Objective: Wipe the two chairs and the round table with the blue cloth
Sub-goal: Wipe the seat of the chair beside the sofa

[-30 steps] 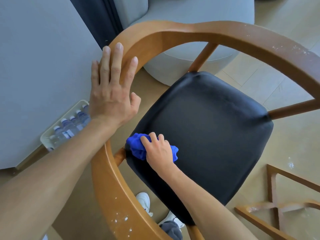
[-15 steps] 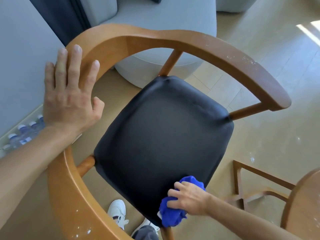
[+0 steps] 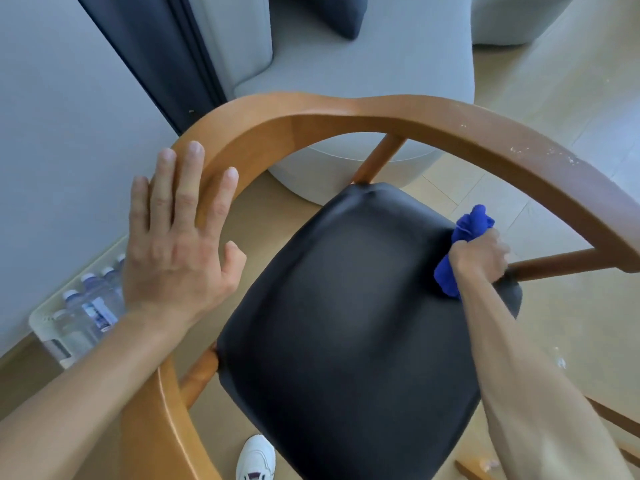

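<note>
I see a pale tray (image 3: pixel 41 320) of water bottles (image 3: pixel 93 299) on the floor against a grey wall (image 3: pixel 69 133), just left of my left fingers. Beyond those fingertips hangs a dark curtain (image 3: pixel 156 53), with a grey upholstered sofa (image 3: pixel 363 64) past it. A white sneaker (image 3: pixel 256 459) shows on the tan floor (image 3: pixel 571 81) well below my fingers.

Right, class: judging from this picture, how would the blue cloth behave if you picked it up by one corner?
The blue cloth would probably hang limp: it bunches into soft folds where the right hand grips it. It looks light, since a loose end sticks up unsupported. It seems unlikely to slip or roll, being crumpled fabric pressed against the black seat.
</note>
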Motion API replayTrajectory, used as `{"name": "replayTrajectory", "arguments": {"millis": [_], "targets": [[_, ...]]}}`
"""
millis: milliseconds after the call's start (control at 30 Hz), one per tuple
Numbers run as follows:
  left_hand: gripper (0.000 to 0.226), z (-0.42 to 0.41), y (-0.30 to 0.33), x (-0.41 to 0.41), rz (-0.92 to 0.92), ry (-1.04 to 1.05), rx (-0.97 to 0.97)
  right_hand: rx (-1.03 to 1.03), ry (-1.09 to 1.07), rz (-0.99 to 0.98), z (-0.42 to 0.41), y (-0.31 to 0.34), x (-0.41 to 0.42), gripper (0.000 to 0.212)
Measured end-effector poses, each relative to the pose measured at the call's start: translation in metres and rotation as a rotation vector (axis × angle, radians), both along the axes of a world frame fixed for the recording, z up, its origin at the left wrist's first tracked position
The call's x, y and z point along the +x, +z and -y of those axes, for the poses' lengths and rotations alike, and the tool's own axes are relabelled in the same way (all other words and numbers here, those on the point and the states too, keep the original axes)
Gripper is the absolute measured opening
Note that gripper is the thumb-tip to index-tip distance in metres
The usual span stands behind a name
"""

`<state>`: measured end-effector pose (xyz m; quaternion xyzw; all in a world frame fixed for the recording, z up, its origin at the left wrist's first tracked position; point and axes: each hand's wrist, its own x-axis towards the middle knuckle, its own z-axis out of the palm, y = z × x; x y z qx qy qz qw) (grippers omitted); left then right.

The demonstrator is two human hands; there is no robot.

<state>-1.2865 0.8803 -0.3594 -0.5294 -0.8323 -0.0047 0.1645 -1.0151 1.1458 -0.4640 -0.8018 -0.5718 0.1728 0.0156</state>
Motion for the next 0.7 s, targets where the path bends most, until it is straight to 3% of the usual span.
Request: {"name": "replayTrajectory", "arguments": {"millis": [200, 333, 533, 633, 700], "targets": [[0.077, 0.0, -0.002, 0.0, 0.001, -0.006, 0.009, 0.073, 0.585, -0.013, 0.028, -0.011, -0.138, 0.042], [0.079, -0.001, -0.004, -0.001, 0.01, -0.01, 0.033, 0.086, 1.076, 0.092, 0.099, -0.015, -0.173, 0.031], [0.08, 0.0, -0.006, -0.002, -0.005, -0.012, 0.031, -0.006, 1.526, 0.064, 0.231, -0.011, -0.143, 0.032], [0.08, 0.0, -0.006, -0.003, 0.001, -0.021, 0.035, -0.187, 1.711, 0.057, 0.287, -0.006, -0.099, 0.033], [0.078, 0.001, -0.006, -0.003, 0.001, -0.019, 0.039, -0.179, 1.893, 0.052, 0.307, -0.006, -0.063, 0.027]]}}
